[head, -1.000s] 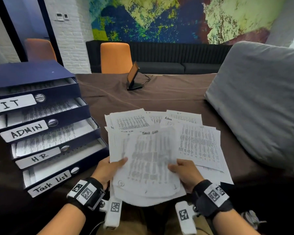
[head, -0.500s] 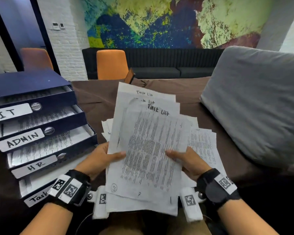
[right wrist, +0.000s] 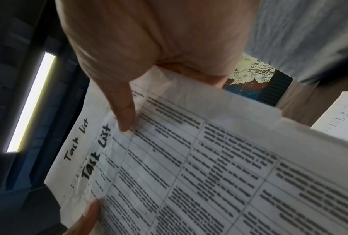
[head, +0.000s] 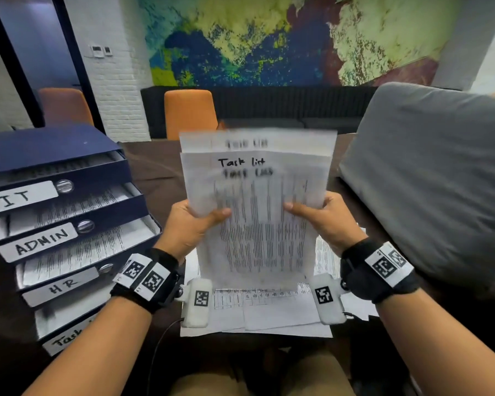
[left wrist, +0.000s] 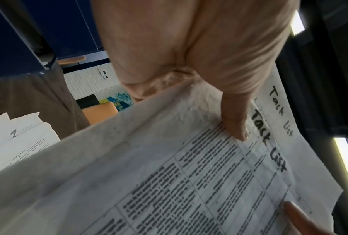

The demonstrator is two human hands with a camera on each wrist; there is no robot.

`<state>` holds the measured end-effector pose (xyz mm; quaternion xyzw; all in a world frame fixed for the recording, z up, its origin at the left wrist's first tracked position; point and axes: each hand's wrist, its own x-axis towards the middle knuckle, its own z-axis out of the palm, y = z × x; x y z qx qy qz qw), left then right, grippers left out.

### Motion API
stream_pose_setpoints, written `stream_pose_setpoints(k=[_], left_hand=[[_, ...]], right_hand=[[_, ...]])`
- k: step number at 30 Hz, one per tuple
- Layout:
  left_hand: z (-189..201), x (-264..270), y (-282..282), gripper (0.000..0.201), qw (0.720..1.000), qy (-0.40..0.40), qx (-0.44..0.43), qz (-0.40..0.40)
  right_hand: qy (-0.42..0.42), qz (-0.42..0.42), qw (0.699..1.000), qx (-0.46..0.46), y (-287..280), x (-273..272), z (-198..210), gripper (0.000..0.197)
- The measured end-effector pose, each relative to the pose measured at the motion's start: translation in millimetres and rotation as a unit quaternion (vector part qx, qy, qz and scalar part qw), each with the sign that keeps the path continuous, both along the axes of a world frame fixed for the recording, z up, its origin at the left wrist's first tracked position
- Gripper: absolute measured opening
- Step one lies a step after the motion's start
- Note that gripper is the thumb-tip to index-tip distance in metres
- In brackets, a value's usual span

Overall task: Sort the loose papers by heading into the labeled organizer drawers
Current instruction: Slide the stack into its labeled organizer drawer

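I hold a small stack of "Task list" sheets (head: 257,212) upright in front of me, above the table. My left hand (head: 193,224) grips its left edge, thumb on the front; my right hand (head: 323,218) grips the right edge the same way. The wrist views show the Task list sheets (left wrist: 209,182) (right wrist: 199,167) with a thumb pressed on the front page. More loose papers (head: 257,312) lie flat below the stack. The blue organizer (head: 55,155) stands at the left, its open drawers labeled IT (head: 15,197), ADMIN (head: 40,242), HR (head: 62,285) and Task list (head: 66,338).
A large grey cushion (head: 429,178) takes up the right side of the brown table (head: 152,167). Orange chairs (head: 190,112) and a dark sofa stand beyond the far edge. Printed sheets fill the organizer drawers.
Both hands have lifted the Task list sheets off the pile on the table and raised them upright and squared them, higher than half a second ago.
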<state>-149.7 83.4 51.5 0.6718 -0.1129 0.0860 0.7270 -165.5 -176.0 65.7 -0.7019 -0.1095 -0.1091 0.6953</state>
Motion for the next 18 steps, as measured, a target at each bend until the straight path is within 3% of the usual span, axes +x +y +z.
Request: stream_pose_setpoints(k=[6,10,15,18], left_hand=[[6.5,-2.9,-6.3,0.047,0.999,-0.003,-0.005,-0.038],[13.8,-2.3,-11.0,0.032,0.999,-0.01,0.0,-0.036],[5.0,0.6,-9.3,0.036,0.999,0.016,-0.016,-0.028],[-8.3,2.6,-13.4,0.02,0.999,0.048,-0.012,-0.004]], right_hand=[[-0.004,0.028,1.0,0.013,1.7,-1.6,-2.6,0.023],[-0.003,0.02,0.999,0.029,3.0,1.8,0.4,0.021],[0.009,0.008,0.997,0.073,4.3,4.8,-6.3,0.015],[0.037,0.005,0.999,0.014,6.8,6.2,-31.3,0.016]])
